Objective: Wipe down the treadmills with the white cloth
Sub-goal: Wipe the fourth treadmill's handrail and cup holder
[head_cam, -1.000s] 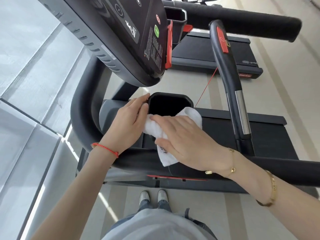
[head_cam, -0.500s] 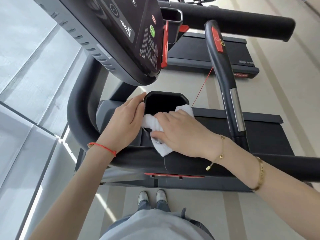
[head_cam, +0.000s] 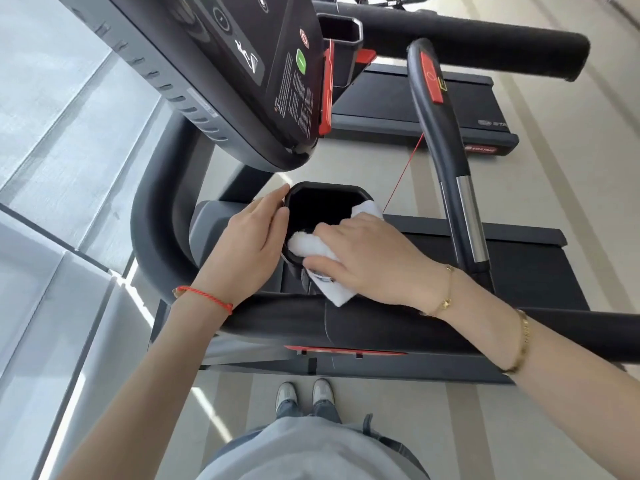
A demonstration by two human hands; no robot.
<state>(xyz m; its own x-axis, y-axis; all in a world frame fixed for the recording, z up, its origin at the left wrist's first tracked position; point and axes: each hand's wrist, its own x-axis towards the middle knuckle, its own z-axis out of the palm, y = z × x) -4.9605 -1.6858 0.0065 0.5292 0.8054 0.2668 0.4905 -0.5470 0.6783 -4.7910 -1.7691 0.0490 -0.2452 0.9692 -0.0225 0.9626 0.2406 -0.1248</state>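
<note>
I stand at a black treadmill [head_cam: 346, 327], looking down past its console. A black cup holder [head_cam: 322, 206] sits below the console. My right hand [head_cam: 374, 261] presses the white cloth [head_cam: 311, 249] against the holder's near rim, fingers curled over the cloth. One cloth corner [head_cam: 369, 208] pokes out behind my fingers, another hangs below my palm. My left hand [head_cam: 252, 240] rests flat along the holder's left side, fingers straight against its rim.
The console panel [head_cam: 242, 64] overhangs the cup holder from the upper left. A curved handle with a red button [head_cam: 446, 140] rises on the right. A second treadmill deck [head_cam: 415, 109] lies beyond. A window wall [head_cam: 52, 168] runs along the left.
My right hand has slid the cloth up from the crossbar onto the cup holder's near rim. My left hand stays against the holder's left side.
</note>
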